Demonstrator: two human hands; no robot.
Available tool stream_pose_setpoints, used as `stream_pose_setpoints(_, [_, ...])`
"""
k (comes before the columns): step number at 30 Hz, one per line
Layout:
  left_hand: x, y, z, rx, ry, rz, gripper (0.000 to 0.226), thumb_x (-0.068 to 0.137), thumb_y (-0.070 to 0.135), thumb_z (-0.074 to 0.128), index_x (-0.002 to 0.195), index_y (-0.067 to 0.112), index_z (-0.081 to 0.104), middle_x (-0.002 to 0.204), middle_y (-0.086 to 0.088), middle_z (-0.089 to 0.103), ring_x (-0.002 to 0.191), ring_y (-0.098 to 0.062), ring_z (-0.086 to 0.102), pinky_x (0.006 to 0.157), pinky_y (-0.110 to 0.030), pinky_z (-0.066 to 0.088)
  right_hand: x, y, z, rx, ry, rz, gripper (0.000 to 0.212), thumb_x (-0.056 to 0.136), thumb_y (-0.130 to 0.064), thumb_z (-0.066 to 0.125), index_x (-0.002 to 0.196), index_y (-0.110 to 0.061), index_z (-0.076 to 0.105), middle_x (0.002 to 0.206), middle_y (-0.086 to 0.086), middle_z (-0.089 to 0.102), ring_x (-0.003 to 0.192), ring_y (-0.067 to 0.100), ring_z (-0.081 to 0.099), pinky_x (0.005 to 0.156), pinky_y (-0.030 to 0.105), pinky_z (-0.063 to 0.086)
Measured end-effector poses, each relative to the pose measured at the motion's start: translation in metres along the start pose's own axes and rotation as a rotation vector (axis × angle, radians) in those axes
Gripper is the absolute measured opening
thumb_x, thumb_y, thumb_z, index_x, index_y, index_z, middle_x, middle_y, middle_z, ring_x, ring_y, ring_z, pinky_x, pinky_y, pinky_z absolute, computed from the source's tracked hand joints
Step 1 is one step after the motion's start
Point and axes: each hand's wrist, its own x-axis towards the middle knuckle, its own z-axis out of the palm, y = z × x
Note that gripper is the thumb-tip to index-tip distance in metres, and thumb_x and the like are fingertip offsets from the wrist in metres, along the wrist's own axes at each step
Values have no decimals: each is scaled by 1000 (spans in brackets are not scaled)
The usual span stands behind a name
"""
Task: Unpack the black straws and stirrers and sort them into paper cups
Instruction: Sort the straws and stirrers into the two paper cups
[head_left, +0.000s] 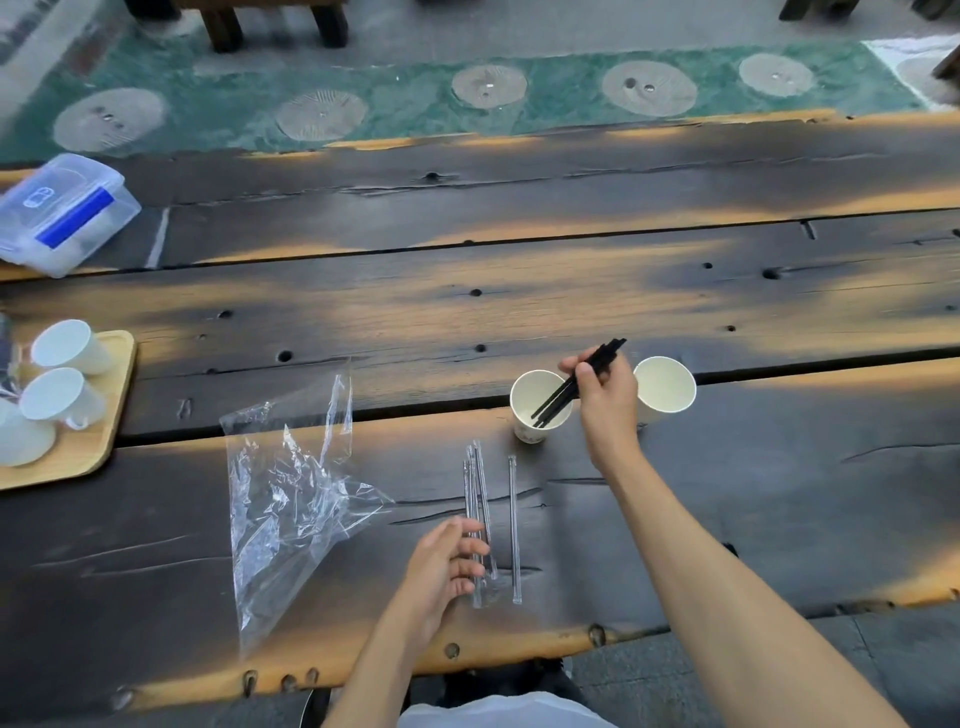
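My right hand grips a bundle of black stirrers whose lower ends sit inside the left paper cup. A second paper cup stands just right of that hand, with nothing visible inside. Nearer to me, several wrapped black straws lie side by side on the dark wooden table, and one more wrapped straw lies apart to their right. My left hand rests on the near ends of the grouped straws, fingers curled over them. The emptied clear plastic bag lies crumpled to the left.
A wooden tray with white mugs sits at the left edge. A clear plastic box with a blue clip lies at the far left. The table's near edge runs just below my left forearm.
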Motion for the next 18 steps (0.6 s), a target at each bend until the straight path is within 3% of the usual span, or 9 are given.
stream_pose_setpoints(6, [4, -2, -7, -39, 45, -7, 35, 103, 30, 42, 112, 3, 62, 81, -11, 67, 58, -18, 57, 48, -24, 43, -3, 12, 6, -29, -62, 53, 20, 92, 7, 49, 98, -10, 57, 101, 12, 69, 94, 11, 65, 86, 20, 48])
stream_pose_setpoints(12, [11, -6, -12, -82, 76, -15, 33, 103, 27, 42, 109, 3, 63, 78, -10, 67, 58, -18, 58, 49, -24, 45, -4, 9, -3, -4, -75, 62, 22, 95, 0, 52, 114, -5, 60, 113, 4, 67, 93, -4, 62, 82, 13, 48])
stream_pose_setpoints(15, [17, -7, -15, -90, 141, -3, 27, 102, 22, 45, 108, 4, 64, 79, -9, 67, 62, -18, 60, 53, -25, 48, -7, 11, -17, 57, 72, 67, 25, 98, -12, 49, 121, -13, 60, 119, -5, 64, 108, -2, 58, 91, 10, 45])
stream_pose_setpoints(18, [29, -11, -17, -65, 258, 5, 23, 101, 18, 48, 112, 6, 63, 92, -9, 67, 75, -18, 61, 64, -27, 50, -24, 42, -31, 49, 351, 199, 21, 93, -12, 44, 95, -25, 61, 111, 8, 68, 99, 16, 64, 93, 30, 48])
